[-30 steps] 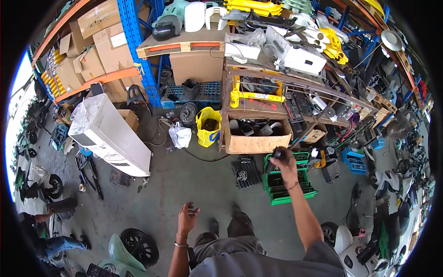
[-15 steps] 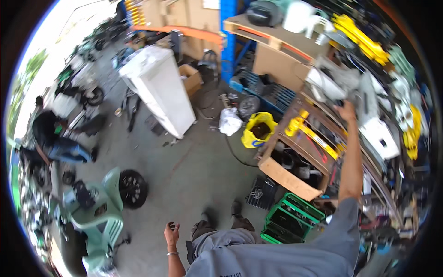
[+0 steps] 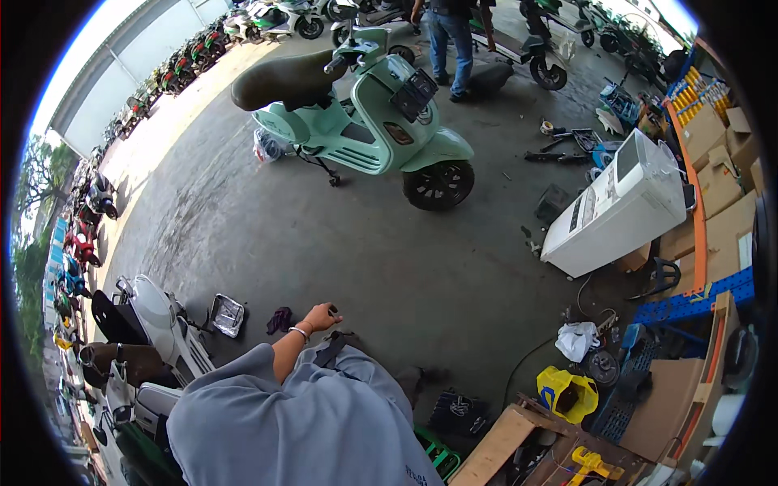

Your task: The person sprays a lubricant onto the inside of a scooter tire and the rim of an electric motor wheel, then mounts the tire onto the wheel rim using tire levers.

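Note:
My left hand (image 3: 322, 316), with a bracelet at its wrist, hangs low over the floor in front of my body. Its fingers are curled in, and a small dark spot shows at them; what it is I cannot make out. On the floor close to that hand lies a dark purple cloth (image 3: 279, 321). Beyond the cloth rests a silver, foil-like tray (image 3: 228, 315). A mint-green scooter (image 3: 381, 138) stands ahead, out of reach of the hand. My right hand is out of view.
Left of me stands a white scooter (image 3: 154, 320). A white cabinet-like unit (image 3: 612, 215) leans at right. Near the bench are a yellow bag (image 3: 559, 379), a white plastic bag (image 3: 576, 341), a green toolbox (image 3: 438, 452) and a cardboard box (image 3: 496, 445). A person (image 3: 450, 44) stands far ahead.
My view has swung left, away from the bench and shelves. My right hand, earlier stretched to the shelf at a dark object, has left the picture. The mint-green scooter now appears ahead.

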Available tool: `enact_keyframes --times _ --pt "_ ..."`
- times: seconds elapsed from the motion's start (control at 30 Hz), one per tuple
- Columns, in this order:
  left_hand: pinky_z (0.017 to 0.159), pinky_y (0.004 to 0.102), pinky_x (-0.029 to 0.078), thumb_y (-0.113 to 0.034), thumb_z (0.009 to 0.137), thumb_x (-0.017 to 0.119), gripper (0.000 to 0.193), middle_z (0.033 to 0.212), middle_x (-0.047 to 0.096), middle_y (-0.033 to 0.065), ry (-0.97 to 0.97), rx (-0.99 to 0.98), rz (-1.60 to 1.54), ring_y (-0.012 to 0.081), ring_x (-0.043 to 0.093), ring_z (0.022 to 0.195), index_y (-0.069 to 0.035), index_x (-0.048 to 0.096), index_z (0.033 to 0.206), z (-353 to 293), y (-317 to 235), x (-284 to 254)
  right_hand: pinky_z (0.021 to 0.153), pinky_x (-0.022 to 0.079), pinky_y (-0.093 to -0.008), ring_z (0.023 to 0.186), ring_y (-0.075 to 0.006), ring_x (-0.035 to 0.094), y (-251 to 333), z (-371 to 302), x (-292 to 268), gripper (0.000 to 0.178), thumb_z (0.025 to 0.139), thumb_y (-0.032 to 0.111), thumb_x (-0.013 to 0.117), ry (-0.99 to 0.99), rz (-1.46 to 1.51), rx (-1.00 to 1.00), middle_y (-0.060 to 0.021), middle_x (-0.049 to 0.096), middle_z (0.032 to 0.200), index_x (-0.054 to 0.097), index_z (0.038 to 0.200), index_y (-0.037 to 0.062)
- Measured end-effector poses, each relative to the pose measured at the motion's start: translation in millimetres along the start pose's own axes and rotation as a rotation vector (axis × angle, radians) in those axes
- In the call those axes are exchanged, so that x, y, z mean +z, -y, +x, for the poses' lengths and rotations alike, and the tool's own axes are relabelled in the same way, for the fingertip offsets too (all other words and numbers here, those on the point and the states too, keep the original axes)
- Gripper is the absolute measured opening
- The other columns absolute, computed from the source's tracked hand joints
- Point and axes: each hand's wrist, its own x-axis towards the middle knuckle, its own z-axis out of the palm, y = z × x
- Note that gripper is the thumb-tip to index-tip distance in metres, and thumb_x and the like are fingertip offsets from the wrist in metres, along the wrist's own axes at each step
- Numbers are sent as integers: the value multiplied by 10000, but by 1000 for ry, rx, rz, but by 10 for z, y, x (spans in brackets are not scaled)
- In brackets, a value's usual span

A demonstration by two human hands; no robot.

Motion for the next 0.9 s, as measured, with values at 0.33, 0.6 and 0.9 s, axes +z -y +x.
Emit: enact_keyframes --times 0.33,0.6,0.9 --pt "906 402 507 -408 800 725 517 1031 687 218 -191 -261 -379 341 660 1007 3 652 1105 -151 1931 -319 834 506 -385 979 -270 603 3773 -5278 -1611 524 801 107 730 1618 767 -369 -156 580 1120 509 1271 40" --pt "800 365 524 -298 827 722 389 946 714 160 -391 -579 -803 272 690 880 9 667 1060 226 3211 -1081 648 531 -354 840 -228 642 4054 -6586 -581 343 800 122 736 2042 -52 -260 -133 665 889 631 1082 -42" --pt "727 324 528 -281 865 700 355 913 716 131 -474 -660 -1144 195 694 791 25 667 1043 1363 4220 -1801 634 540 -473 757 -324 655 6148 -7449 -1339 314 786 55 666 1970 -322 -343 -198 655 946 624 1068 -75"
